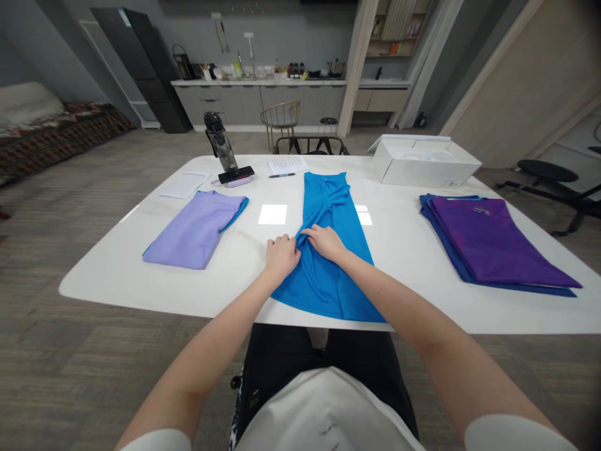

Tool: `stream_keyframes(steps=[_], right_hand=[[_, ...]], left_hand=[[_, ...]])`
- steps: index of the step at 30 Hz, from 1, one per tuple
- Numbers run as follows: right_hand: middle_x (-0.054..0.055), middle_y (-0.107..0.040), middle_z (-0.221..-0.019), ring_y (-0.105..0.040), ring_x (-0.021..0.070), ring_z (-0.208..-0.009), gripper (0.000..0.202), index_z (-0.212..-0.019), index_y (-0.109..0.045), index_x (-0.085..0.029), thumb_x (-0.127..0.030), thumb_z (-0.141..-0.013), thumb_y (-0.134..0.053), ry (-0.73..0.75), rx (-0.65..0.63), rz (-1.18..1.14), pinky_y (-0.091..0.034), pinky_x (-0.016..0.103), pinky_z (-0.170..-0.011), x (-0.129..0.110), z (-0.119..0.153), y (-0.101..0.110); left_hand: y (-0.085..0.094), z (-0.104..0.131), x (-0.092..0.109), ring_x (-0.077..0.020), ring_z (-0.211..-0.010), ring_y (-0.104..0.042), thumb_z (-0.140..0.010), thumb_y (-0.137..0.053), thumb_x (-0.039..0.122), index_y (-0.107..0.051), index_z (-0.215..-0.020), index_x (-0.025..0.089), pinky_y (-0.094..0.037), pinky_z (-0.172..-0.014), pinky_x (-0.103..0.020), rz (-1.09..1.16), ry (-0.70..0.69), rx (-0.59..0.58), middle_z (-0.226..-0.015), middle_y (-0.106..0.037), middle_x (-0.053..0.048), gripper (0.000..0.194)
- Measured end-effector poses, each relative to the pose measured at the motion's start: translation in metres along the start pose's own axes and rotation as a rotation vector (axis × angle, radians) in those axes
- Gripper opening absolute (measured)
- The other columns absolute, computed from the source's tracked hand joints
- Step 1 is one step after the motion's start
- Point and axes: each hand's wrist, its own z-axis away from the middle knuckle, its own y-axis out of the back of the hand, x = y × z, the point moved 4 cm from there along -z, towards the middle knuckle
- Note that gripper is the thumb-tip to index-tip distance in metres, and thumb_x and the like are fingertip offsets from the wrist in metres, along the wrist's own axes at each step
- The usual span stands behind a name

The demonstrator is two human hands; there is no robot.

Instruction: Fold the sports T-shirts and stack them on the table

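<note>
Lilac garment is lying left, purple garment right, white box standing beyond. Blue garment is lying between (creased, bunched midway) on white table; left hand and right hand, nearly closed, are pinching its left edge.

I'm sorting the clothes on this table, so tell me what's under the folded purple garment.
Dark blue fabric shows past the left and near edges of the folded purple garment. Whatever else lies beneath is covered and cannot be seen.
</note>
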Motion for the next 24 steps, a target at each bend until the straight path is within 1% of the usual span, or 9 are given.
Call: stream_keyframes(steps=[2, 4, 8, 11, 13, 15, 18, 21, 24], right_hand=[[0.01, -0.067, -0.116, -0.065, 0.023, -0.096, 0.032, -0.125, -0.07, -0.025, -0.026, -0.106, -0.044, -0.003, -0.012, 0.011, -0.041, 0.033, -0.082, -0.003, 0.002, 0.002], [0.01, -0.067, -0.116, -0.065, 0.0231, -0.095, 0.03, -0.12, -0.071, -0.023, -0.028, -0.105, -0.045, -0.002, -0.008, 0.015, -0.041, 0.032, -0.082, -0.003, 0.006, 0.006], [0.01, -0.067, -0.115, -0.065, 0.0238, -0.094, 0.028, -0.119, -0.069, -0.022, -0.029, -0.105, -0.045, -0.007, 0.023, 0.029, -0.041, 0.032, -0.079, 0.001, 0.016, 0.015], [0.01, -0.067, -0.119, -0.065, 0.0241, -0.093, 0.029, -0.122, -0.065, -0.021, -0.027, -0.105, -0.042, -0.043, 0.042, 0.048, -0.04, 0.033, -0.078, 0.006, 0.021, 0.022], [0.012, -0.067, -0.12, -0.065, 0.0243, -0.092, 0.029, -0.123, -0.064, -0.02, -0.025, -0.104, -0.042, -0.075, 0.043, 0.069, -0.04, 0.033, -0.076, 0.007, 0.025, 0.026], [0.012, -0.067, -0.119, -0.065, 0.0247, -0.092, 0.027, -0.122, -0.063, -0.019, -0.025, -0.103, -0.045, -0.078, 0.032, 0.082, -0.039, 0.033, -0.075, 0.005, 0.031, 0.029], [0.011, -0.067, -0.116, -0.064, 0.0245, -0.095, 0.025, -0.12, -0.065, -0.02, -0.031, -0.102, -0.051, 0.009, 0.02, 0.061, -0.038, 0.033, -0.077, -0.01, 0.047, 0.029], [0.009, -0.067, -0.111, -0.063, 0.0231, -0.096, 0.026, -0.123, -0.066, -0.022, -0.032, -0.103, -0.053, 0.117, 0.041, 0.053, -0.035, 0.033, -0.08, -0.028, 0.071, 0.026], [0.009, -0.066, -0.103, -0.062, 0.0221, -0.094, 0.027, -0.117, -0.069, -0.021, -0.03, -0.106, -0.046, 0.168, 0.057, 0.081, -0.033, 0.033, -0.08, -0.037, 0.096, 0.023]], left_hand=[[0.002, 0.012, -0.003, -0.0313, -0.106, -0.062, -0.096, -0.048, 0.026, -0.067, -0.103, 0.018, -0.04, -0.089, -0.045, -0.005, 0.012, 0.002, -0.107, -0.068, -0.013, 0.022], [0.003, 0.025, -0.007, -0.0311, -0.107, -0.062, -0.096, -0.048, 0.026, -0.067, -0.103, 0.018, -0.039, -0.09, -0.045, -0.009, 0.026, -0.001, -0.108, -0.068, -0.014, 0.022], [0.008, 0.045, -0.018, -0.032, -0.108, -0.062, -0.096, -0.048, 0.023, -0.066, -0.102, 0.018, -0.037, -0.091, -0.047, -0.009, 0.047, 0.002, -0.106, -0.071, -0.014, 0.02], [0.017, 0.058, -0.024, -0.0309, -0.1, -0.066, -0.097, -0.048, 0.024, -0.065, -0.103, 0.019, -0.038, -0.09, -0.046, 0.007, 0.071, 0.011, -0.095, -0.073, -0.012, 0.019], [0.026, 0.066, -0.022, -0.029, -0.094, -0.068, -0.098, -0.048, 0.025, -0.065, -0.105, 0.02, -0.039, -0.09, -0.046, 0.028, 0.066, 0.035, -0.091, -0.074, -0.009, 0.019], [0.034, 0.073, -0.013, -0.027, -0.094, -0.069, -0.1, -0.049, 0.027, -0.064, -0.109, 0.021, -0.041, -0.091, -0.044, 0.067, 0.03, 0.063, -0.095, -0.074, -0.008, 0.019], [0.038, 0.084, 0.008, -0.0244, -0.098, -0.069, -0.102, -0.049, 0.028, -0.064, -0.115, 0.023, -0.045, -0.088, -0.038, 0.133, -0.042, 0.067, -0.107, -0.073, -0.007, 0.02], [0.03, 0.092, 0.03, -0.0229, -0.098, -0.069, -0.102, -0.048, 0.026, -0.066, -0.116, 0.022, -0.05, -0.084, -0.034, 0.175, -0.106, 0.037, -0.111, -0.069, -0.008, 0.022], [0.02, 0.099, 0.043, -0.0224, -0.097, -0.068, -0.102, -0.048, 0.021, -0.067, -0.116, 0.02, -0.053, -0.085, -0.033, 0.239, -0.169, 0.044, -0.109, -0.067, -0.009, 0.025]])
